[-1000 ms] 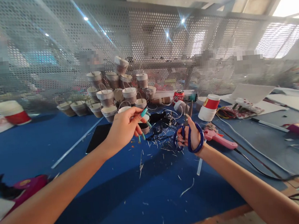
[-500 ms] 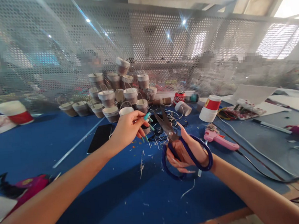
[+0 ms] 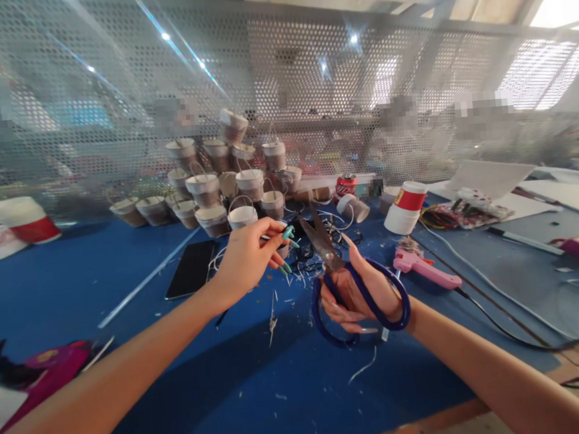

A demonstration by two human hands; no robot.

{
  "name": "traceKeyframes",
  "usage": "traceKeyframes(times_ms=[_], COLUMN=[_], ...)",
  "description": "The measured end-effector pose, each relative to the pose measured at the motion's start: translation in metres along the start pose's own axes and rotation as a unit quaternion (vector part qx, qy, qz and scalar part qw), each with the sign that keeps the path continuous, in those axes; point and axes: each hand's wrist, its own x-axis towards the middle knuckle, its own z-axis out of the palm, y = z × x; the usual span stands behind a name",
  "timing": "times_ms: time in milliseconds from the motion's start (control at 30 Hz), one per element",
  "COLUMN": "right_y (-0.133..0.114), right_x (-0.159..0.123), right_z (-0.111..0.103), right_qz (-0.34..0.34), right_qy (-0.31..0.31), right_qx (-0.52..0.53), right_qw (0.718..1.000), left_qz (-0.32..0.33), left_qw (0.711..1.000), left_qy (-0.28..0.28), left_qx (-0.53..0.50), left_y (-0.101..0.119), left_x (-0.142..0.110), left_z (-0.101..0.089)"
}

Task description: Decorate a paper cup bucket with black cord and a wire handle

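My right hand [image 3: 353,299] grips a pair of scissors [image 3: 327,257] with dark blue handles; their blades are parted and point up and away from me. Left of the blades, my left hand [image 3: 252,250] is closed in a pinch, thumb against fingers. What it pinches, if anything, is too small to make out. Beyond the fingertips lies a tangle of black and white cord [image 3: 305,259], with trimmed scraps scattered on the blue table [image 3: 183,399]. Small whitish buckets [image 3: 213,218] with thin handles stand stacked behind my left hand.
To the right lies a pink glue gun [image 3: 426,266] with its cable. Behind it stand stacked paper cups [image 3: 404,211] and a red can [image 3: 346,187]. A dark phone [image 3: 188,272] lies left of my left hand, and a magenta tool [image 3: 55,369] at the left edge. Perforated panels rise behind.
The left thumb and fingers have drawn closer together. The scissors have barely moved, their blades still parted. The whole view has shifted slightly.
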Motion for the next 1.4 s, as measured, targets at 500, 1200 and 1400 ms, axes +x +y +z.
traceKeyframes(times_ms=[500,1200,1400], right_y=[0.003,-0.002,0.001], right_x=[0.005,0.004,0.004], right_z=[-0.006,-0.005,-0.002], right_qz=[-0.068,-0.336,-0.253], right_qy=[0.056,0.342,0.263], right_qx=[-0.01,-0.159,-0.118], right_qw=[0.996,0.863,0.924], left_qz=[0.083,-0.042,-0.068], left_qw=[0.978,0.982,0.962], left_qy=[0.021,-0.186,-0.252], left_qx=[0.19,-0.01,-0.084], left_y=[0.008,0.027,0.025], left_x=[0.009,0.0,-0.005], left_z=[-0.027,-0.018,-0.005])
